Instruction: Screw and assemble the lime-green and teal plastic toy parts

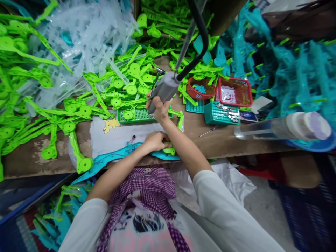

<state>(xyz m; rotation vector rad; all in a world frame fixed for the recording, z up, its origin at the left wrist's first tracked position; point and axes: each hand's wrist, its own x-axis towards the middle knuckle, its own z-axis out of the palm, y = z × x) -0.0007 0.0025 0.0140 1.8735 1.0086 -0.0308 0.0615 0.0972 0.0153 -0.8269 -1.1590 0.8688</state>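
Note:
My right hand (pixel 161 108) is wrapped around a grey electric screwdriver (pixel 166 87), which hangs from above on a rod and a black cable. Its tip is hidden behind my hand. Lower down, my left hand (pixel 156 141) is closed over a long blue plastic shell (pixel 112 157) lying along the table's front edge. The fingertips rest by a lime-green piece (pixel 170 150) at the shell's right end; exactly what they pinch is hidden. Thin dark wires (pixel 130 145) run over the shell. A grey cloth (pixel 105 140) with a yellow cartoon figure lies under it.
Lime-green arm-shaped parts (pixel 133 70) heap up at left and back. A green tray (pixel 136 117) lies behind my hands. To the right are a red basket (pixel 233 91), a teal screw box (pixel 222 113), a screwdriver (pixel 208 131) and a clear bottle (pixel 280 126). Blue parts (pixel 309 70) pile beyond.

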